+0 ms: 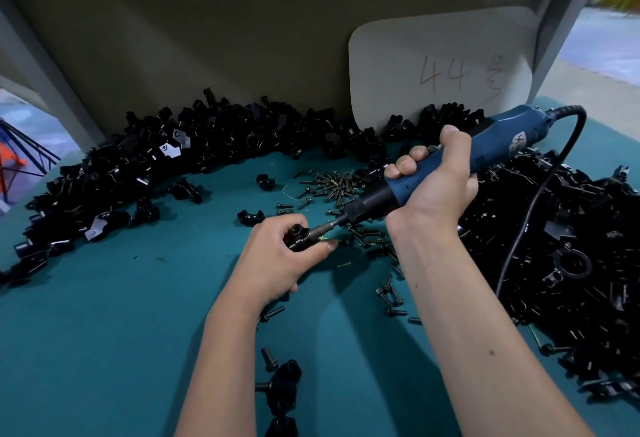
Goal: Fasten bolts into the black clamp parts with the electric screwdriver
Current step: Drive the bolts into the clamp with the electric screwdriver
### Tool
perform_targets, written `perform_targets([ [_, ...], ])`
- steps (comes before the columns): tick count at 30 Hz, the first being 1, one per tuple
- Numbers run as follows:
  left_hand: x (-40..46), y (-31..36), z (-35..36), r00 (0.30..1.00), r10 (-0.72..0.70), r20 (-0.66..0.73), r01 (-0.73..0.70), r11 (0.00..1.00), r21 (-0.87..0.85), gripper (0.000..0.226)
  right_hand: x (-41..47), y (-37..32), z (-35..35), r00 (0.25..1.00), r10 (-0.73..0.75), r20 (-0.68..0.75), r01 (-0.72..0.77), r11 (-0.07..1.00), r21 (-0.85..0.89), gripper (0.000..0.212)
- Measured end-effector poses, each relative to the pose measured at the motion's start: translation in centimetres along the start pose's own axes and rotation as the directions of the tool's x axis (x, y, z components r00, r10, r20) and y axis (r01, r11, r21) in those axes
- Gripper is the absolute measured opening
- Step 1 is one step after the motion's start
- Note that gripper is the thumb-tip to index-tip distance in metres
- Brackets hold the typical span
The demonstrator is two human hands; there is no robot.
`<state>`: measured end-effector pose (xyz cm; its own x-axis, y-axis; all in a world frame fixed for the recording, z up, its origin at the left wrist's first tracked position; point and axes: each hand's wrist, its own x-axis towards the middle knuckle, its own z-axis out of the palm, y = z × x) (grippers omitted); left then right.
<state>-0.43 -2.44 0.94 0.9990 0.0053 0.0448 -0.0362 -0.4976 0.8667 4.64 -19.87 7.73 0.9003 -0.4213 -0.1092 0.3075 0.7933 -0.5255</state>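
My left hand (pixel 277 260) grips a small black clamp part (pixel 300 236) just above the green table, fingers and thumb curled round it. My right hand (pixel 436 176) holds the blue electric screwdriver (pixel 485 145) by its body. The tool slants down to the left, and its bit (pixel 323 228) meets the clamp part in my left hand. A bolt at the tip cannot be made out. Loose black bolts (pixel 332 183) lie scattered on the table behind and to the right of my hands.
A long heap of black clamp parts (pixel 145 159) curves along the back and left. Another heap (pixel 571 263) fills the right side, with the screwdriver's black cable (pixel 526 228) over it. A clamp with a bolt (pixel 284 384) lies near the front. A white card (pixel 440 69) leans on the back panel.
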Motion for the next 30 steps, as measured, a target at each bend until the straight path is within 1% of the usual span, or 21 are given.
perform_targets([
  [3, 0.1, 0.0, 0.2, 0.999, 0.024, -0.042, -0.024, 1.0, -0.005, 0.038, 0.0, 0.0, 0.0, 1.0, 0.002, 0.011, -0.002, 1.0, 0.002, 0.028],
  [7, 0.2, 0.0, 0.6, 0.996, 0.078, -0.046, -0.077, 0.997, 0.015, 0.012, -0.1, 0.1, 0.0, 1.0, 0.001, 0.015, -0.001, 1.0, 0.014, 0.026],
  [11, 0.4, 0.2, 0.9, 0.991, 0.104, -0.086, -0.097, 0.991, 0.091, 0.018, 0.0, 0.0, 0.0, 1.0, -0.005, 0.005, 0.005, 1.0, 0.013, 0.026],
  [15, 0.5, 0.2, 1.1, 0.985, 0.108, -0.136, -0.095, 0.99, 0.102, 0.016, -0.1, -0.1, 0.0, 1.0, -0.008, 0.001, 0.008, 1.0, 0.013, 0.024],
  [26, 0.5, 0.3, 1.8, 0.983, 0.067, -0.171, -0.05, 0.994, 0.1, 0.019, -0.6, 0.0, 0.1, 0.997, -0.072, 0.041, 0.073, 0.997, -0.015, 0.018],
  [30, 0.5, 0.4, 2.0, 0.982, 0.042, -0.187, -0.016, 0.99, 0.14, 0.016, -0.5, 0.1, -0.1, 0.997, -0.068, 0.034, 0.069, 0.998, -0.015, 0.018],
])
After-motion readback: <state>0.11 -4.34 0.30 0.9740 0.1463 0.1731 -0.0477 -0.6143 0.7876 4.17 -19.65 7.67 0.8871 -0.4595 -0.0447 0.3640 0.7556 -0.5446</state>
